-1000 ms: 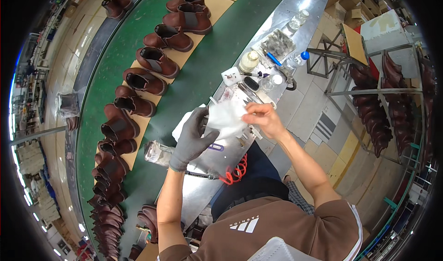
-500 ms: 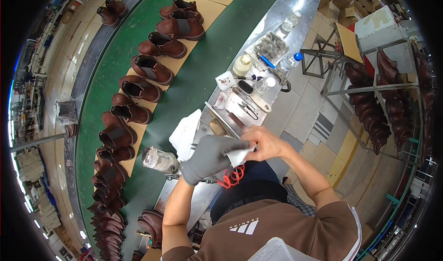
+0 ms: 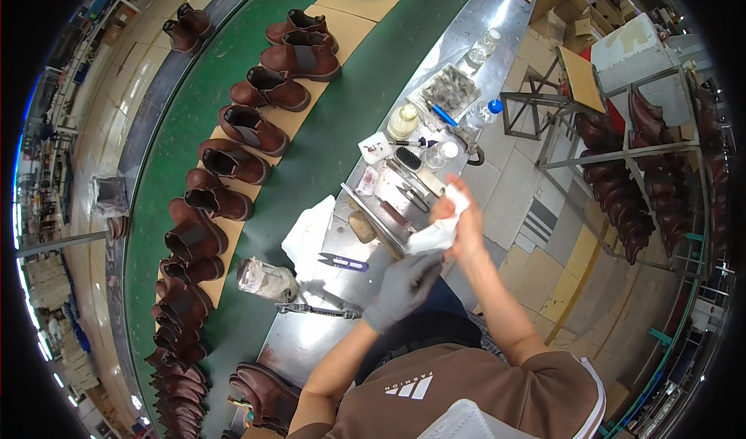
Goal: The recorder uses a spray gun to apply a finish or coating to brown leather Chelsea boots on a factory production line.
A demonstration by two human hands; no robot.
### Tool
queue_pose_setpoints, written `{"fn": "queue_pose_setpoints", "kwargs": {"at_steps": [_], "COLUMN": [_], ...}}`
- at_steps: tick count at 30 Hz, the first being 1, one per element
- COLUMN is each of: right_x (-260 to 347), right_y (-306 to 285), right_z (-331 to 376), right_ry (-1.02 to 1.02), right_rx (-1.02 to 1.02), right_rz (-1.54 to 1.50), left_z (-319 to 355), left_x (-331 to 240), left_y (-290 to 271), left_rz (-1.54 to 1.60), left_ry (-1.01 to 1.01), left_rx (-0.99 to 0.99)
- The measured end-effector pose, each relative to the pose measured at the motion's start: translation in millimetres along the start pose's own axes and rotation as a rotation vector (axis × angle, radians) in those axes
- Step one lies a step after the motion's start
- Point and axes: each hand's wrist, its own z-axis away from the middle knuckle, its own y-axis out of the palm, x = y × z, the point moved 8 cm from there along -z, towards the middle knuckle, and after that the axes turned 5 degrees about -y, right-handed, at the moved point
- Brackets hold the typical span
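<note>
Now the left hand, in a grey glove, is curled with its fingers closed on the lower end of a white cloth. The bare right hand grips the upper end of the same cloth, held just above the near edge of the steel workbench. Half a second ago both hands were lower and further left, bunched over the cloth close to the body; a second ago they were higher, over the bench middle. The cloth has come right, toward the bench's floor-side edge.

Left of the hands lie blue-handled snips, a crumpled clear bag and a long metal tool; bare steel shows around them. A white sheet overhangs the bench's far-left edge onto the green conveyor.

Beyond the hands: a tray of small tools, a brush, a yellowish bottle, a blue pen.

Farther left, brown boots run in a row along the conveyor. Right of the bench, a rack holds more boots; tiled floor lies between.
</note>
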Motion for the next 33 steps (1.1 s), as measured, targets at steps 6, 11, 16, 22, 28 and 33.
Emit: {"fn": "queue_pose_setpoints", "kwargs": {"at_steps": [6,11,16,22,28,33], "right_x": [37,17,-18,22,29,45], "right_y": [-6,-18,-68,-40,-19,84], "right_z": [-85,4,25,-78,-104,-35], "right_ry": [-0.096,-1.044,-0.842,-0.211,0.147,-0.305], "right_rx": [0.116,0.301,0.256,0.092,0.076,0.171], "right_rz": [0.640,1.247,1.525,0.660,0.677,1.137], "left_z": [26,45,55,65,91,140], "left_x": [26,64,66,40,40,56], "left_y": [9,-27,-51,-60,-99,-177], "left_rz": [-0.033,0.044,0.002,-0.099,-0.049,-0.033], "left_ry": [-0.138,-0.353,-0.333,-0.173,-0.225,-0.296], "left_rx": [0.084,-0.075,-0.162,-0.229,-0.340,-0.697]}}
